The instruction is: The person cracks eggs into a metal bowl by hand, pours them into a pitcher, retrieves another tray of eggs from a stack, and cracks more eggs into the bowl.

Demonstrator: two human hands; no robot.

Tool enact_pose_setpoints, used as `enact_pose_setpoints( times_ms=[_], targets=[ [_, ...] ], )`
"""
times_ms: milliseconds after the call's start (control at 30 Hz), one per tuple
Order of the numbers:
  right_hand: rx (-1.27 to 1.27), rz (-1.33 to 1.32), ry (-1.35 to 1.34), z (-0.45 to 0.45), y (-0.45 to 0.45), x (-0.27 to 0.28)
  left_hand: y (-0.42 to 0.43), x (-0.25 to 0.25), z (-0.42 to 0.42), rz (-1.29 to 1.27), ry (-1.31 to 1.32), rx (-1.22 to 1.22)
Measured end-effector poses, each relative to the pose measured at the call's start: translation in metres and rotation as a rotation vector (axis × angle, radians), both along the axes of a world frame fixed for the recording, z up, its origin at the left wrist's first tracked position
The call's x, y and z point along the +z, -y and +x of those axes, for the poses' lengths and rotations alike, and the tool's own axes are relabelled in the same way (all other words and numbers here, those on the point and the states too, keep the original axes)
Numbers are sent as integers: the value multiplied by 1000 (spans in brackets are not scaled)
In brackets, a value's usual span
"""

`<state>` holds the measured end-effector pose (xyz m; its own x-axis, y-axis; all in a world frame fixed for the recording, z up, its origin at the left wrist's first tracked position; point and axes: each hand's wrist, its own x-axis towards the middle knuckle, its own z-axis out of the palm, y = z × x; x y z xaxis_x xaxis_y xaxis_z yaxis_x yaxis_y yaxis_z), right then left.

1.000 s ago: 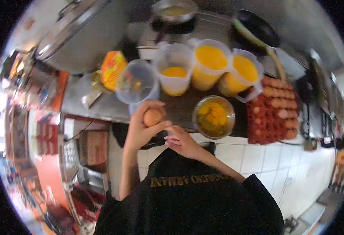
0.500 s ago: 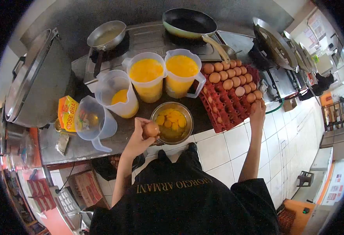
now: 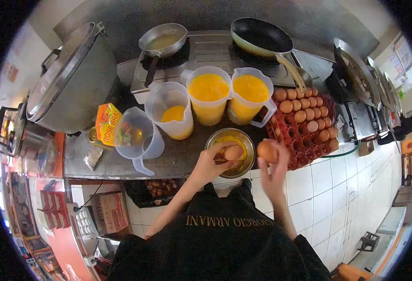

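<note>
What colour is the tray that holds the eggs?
The egg tray is red, clearest in the head view.

Bowl [image 3: 251,151] before jugs [image 3: 208,111] — tray [image 3: 284,139] (eggs [image 3: 300,116] inside) right

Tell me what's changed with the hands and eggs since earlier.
The right hand has taken a brown egg and moved left, from the red egg tray toward the round metal bowl. The left hand, still holding another brown egg, moved right, over the bowl. The translucent plastic jugs stayed put.
</note>
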<state>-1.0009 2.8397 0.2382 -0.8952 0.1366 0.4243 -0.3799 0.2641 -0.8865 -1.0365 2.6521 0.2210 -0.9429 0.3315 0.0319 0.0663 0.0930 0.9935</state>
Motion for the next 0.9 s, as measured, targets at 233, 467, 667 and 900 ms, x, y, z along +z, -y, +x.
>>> enact_pose_setpoints(
  times_ms=[233, 467, 667, 900],
  targets=[
    [-76, 712, -331, -8, 31, 2, 2, 18, 3, -184, -90, 60],
    [207, -212, 203, -16, 28, -8, 9, 13, -1, -74, -133, 70],
    [240, 110, 292, -26, 13, -16, 13, 4, -7, -116, -142, -35],
    [242, 326, 248, -35, 9, -24, 10, -10, -13, -201, -296, 11]
  ],
)
